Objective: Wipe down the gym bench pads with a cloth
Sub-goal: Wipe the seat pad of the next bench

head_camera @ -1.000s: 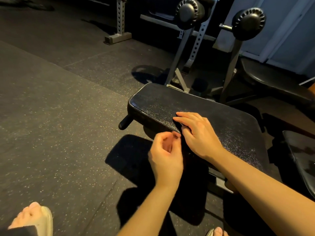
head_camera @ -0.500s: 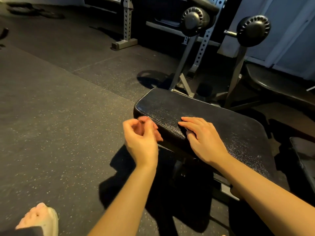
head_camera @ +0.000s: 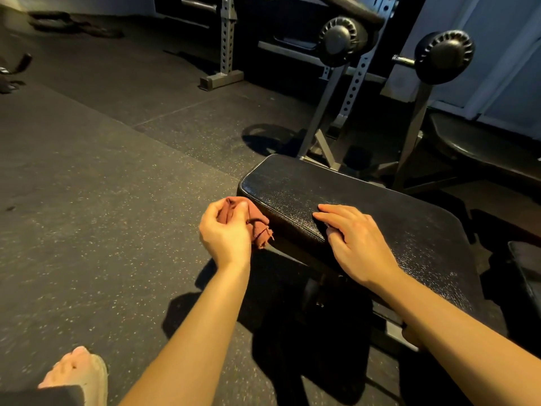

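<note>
The left hand [head_camera: 225, 232] grips a rust-coloured cloth [head_camera: 259, 227], its fingers [head_camera: 328, 210] being the contrast on the other side: on the left they curl around the bunched fabric, with a frayed corner hanging free below the knuckles. The cloth sits against the near-left side wall of the black bench pad [head_camera: 380, 186], just below the rounded corner. This suggests the hand is working the vertical edge rather than the top. Bunching the fabric into a wad probably gives a firm lump to press with, and keeps loose ends from dragging on the rubber floor [head_camera: 102, 186]. The right hand [head_camera: 360, 247] lies flat on the pad's upper surface near that same edge, its fingers straight and released, holding nothing. It looks placed there as a brace, steadying the person who leans over the bench. The textured vinyl catches the light and shows no obvious wet streaks, so I cannot tell how much of it has been wiped. Beyond the pad stand two ribbed foam rollers [head_camera: 339, 39] on grey uprights. A second dark pad [head_camera: 527, 273] shows at the right edge of the head view, apparently yet to be reached.
</note>
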A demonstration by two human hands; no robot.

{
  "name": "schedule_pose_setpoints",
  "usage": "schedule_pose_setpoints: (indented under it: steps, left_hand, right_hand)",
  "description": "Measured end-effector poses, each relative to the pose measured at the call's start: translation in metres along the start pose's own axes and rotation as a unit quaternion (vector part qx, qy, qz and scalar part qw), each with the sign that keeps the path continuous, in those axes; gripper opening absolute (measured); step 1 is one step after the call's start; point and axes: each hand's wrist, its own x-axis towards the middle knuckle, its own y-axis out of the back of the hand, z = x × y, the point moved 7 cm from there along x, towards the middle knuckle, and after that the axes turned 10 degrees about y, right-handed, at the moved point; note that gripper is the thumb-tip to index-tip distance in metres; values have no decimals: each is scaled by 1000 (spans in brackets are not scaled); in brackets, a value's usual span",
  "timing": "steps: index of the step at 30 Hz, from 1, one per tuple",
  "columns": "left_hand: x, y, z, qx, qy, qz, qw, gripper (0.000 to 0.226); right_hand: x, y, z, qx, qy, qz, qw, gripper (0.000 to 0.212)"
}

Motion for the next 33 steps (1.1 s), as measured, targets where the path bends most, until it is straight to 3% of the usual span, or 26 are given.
schedule_pose_setpoints:
  steps: [3,12,18,22,24,27,31,33]
  left_hand:
    - [-20,-13,-9,-1,4,-63,998,10]
    - [-8,-20,-17,61,13,-50,997,16]
    - [6,-5,-52,48,132,-51,989,12]
    - [2,-14,-32,40,53,-50,996,14]
    - [5,-14,-31,48,54,-25,997,13]
    - [11,-14,-38,32,88,-46,995,12]
    - [5,-20,-23,46,15,-42,998,15]
    - [6,-19,-22,56,18,-28,998,13]
  right_hand:
    - [0,0,0,0,-1,2,1000,43]
    - [0,1,0,-8,-4,2,1000,42]
    - [-1,0,-1,-8,-4,4,1000,42]
    - [1,0,0,-6,-2,5,1000,42]
    - [0,-2,1,-7,-3,4,1000,42]
    - [0,-1,1,-5,-9,3,1000,41]
    - [1,-1,1,-9,-5,4,1000,42]
    - [0,-2,1,-9,-2,1,1000,42]
